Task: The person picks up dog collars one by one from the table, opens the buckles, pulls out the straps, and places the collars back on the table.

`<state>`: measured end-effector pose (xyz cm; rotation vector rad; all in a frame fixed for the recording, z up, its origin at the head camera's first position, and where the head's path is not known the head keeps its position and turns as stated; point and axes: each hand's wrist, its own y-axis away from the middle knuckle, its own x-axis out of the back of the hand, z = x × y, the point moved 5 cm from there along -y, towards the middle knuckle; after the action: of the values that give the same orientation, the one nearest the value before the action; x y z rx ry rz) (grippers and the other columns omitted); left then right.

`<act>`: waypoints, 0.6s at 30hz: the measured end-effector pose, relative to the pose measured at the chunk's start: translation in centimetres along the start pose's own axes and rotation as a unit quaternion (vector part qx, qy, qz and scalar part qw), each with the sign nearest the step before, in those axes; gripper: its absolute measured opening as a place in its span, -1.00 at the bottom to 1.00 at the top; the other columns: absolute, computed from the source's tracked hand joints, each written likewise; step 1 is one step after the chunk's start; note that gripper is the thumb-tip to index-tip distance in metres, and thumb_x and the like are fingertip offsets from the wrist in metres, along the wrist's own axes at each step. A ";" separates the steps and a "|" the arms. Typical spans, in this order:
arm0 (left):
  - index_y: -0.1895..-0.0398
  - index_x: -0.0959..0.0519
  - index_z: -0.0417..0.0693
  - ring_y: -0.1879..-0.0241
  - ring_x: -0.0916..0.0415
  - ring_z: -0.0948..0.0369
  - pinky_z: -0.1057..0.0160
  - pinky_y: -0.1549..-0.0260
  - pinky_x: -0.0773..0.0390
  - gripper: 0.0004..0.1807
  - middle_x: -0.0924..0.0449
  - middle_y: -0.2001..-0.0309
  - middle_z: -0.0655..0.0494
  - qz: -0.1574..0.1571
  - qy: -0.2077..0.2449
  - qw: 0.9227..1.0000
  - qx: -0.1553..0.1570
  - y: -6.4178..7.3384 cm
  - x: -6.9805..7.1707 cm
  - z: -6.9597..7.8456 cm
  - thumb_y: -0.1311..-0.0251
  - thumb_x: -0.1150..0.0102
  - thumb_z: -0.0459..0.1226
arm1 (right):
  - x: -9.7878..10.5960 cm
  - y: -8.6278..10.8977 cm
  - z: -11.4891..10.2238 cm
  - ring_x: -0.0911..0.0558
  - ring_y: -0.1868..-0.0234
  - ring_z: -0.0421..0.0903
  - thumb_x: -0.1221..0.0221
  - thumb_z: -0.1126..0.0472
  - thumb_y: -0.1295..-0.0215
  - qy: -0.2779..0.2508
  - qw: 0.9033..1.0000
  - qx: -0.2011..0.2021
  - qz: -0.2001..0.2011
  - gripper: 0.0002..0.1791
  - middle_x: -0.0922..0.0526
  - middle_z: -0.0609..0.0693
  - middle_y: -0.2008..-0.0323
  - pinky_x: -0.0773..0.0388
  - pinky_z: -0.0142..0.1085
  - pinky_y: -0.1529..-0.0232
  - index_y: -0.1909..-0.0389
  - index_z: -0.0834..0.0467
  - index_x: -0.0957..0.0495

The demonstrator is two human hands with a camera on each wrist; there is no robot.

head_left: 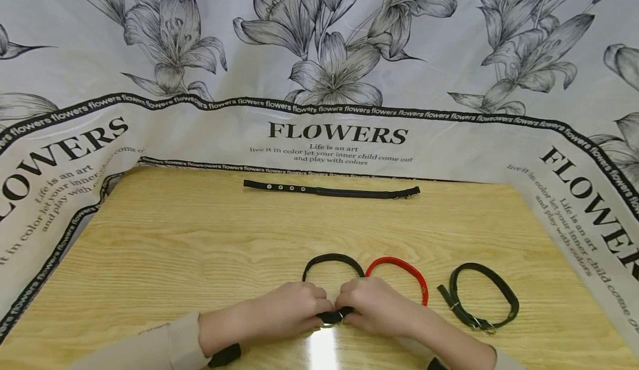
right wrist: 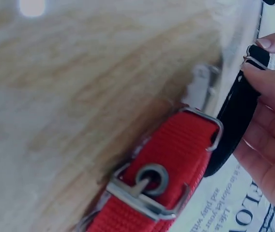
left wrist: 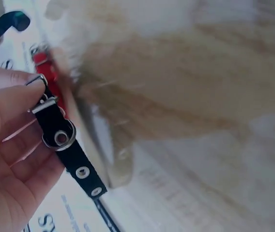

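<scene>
A black collar (head_left: 333,257), bent into a loop, is held between my two hands at the near middle of the table. My left hand (head_left: 292,308) pinches it beside the metal buckle; the left wrist view shows the black strap (left wrist: 83,166) with its D-ring and metal eyelets. From the other side, my right hand (head_left: 374,306) grips the same collar near the buckle. Thumb and fingertips close on the black band (right wrist: 239,108) in the right wrist view. A red collar (head_left: 401,264), fastened through an eyelet, lies just behind my right hand, which partly hides it.
To the right lies another black collar (head_left: 510,298), buckled into a loop. A straight black collar (head_left: 349,192) with eyelets stretches along the back of the wooden table (head_left: 165,237). A flower-printed cloth (head_left: 209,131) borders the table at the back and sides.
</scene>
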<state>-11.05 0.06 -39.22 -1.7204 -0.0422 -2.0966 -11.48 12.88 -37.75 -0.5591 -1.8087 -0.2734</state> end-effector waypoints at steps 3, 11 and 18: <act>0.29 -0.58 0.00 0.41 -0.36 0.46 0.59 0.38 -0.38 -0.91 -0.47 0.42 0.29 0.020 0.031 0.999 0.007 0.1 0.5 -0.4 -0.15 -0.23 -0.24 | 0.7 0.2 0.1 -0.45 0.40 -0.41 -0.32 0.31 -0.03 -0.029 0.999 -0.003 0.016 -0.85 -0.52 -0.24 0.44 -0.39 -0.61 0.39 0.36 0.05 -0.63; 0.22 -0.60 -0.06 0.32 -0.44 0.43 0.63 0.29 -0.39 -0.82 -0.55 0.31 0.23 0.086 0.073 0.993 0.022 0.5 3.0 -0.9 -0.11 -0.29 -0.26 | 2.4 0.1 0.8 -0.50 0.32 -0.36 -0.25 0.27 -0.18 -0.133 0.990 -0.017 0.042 -0.81 -0.58 -0.19 0.26 -0.52 -0.46 0.31 0.17 0.08 -0.62; 0.03 -0.55 -0.10 0.18 -0.53 0.35 0.54 0.15 -0.47 -0.65 -0.60 0.15 0.15 0.154 0.073 0.985 0.042 1.0 5.3 -1.3 -0.08 -0.31 -0.26 | 4.4 -0.8 1.0 -0.52 0.24 -0.29 -0.14 0.22 -0.30 -0.208 0.976 -0.035 0.048 -0.72 -0.59 -0.12 0.17 -0.55 -0.36 0.25 -0.01 0.16 -0.57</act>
<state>-12.65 -2.79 -34.75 -1.4184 0.1667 -1.9551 -13.68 13.64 -33.82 -0.7966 -2.1730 -0.1611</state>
